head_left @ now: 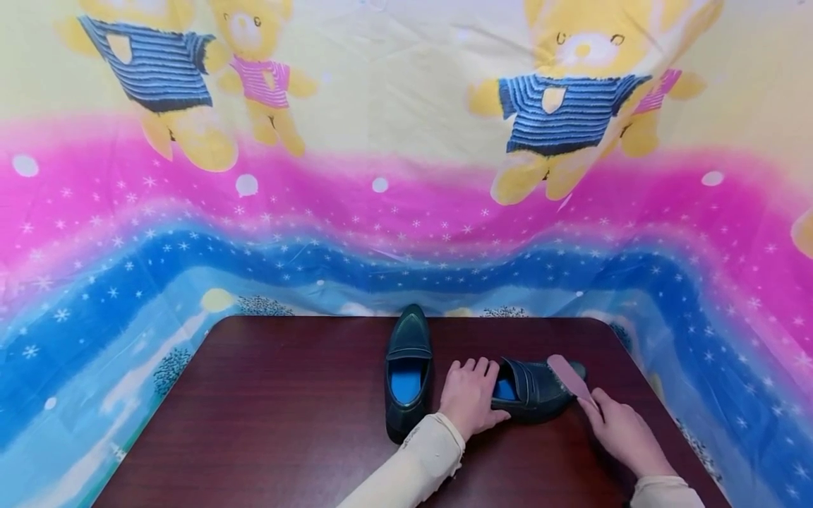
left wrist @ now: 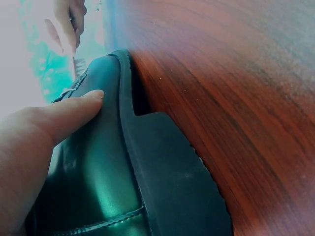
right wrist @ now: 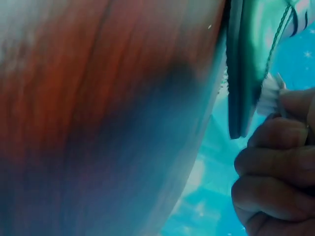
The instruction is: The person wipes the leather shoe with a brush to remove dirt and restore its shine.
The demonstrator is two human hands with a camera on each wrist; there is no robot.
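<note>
A dark loafer (head_left: 540, 406) with a blue insole lies sideways on the table, toe to the right. My left hand (head_left: 470, 398) grips it at the heel end; in the left wrist view the thumb (left wrist: 74, 115) presses along its side. In my right hand (head_left: 625, 430) is a brush (head_left: 567, 375) with a pinkish back, held over the front of this loafer. The right wrist view shows white bristles (right wrist: 268, 96) against the toe and curled fingers (right wrist: 270, 162). The matching loafer (head_left: 409, 342) stands left of my left hand, toe pointing away.
The dark reddish-brown wooden table (head_left: 267, 409) has rounded far corners. A hanging cloth (head_left: 381, 226) printed with teddy bears surrounds its back and sides. The standing loafer's toe reaches the table's far edge.
</note>
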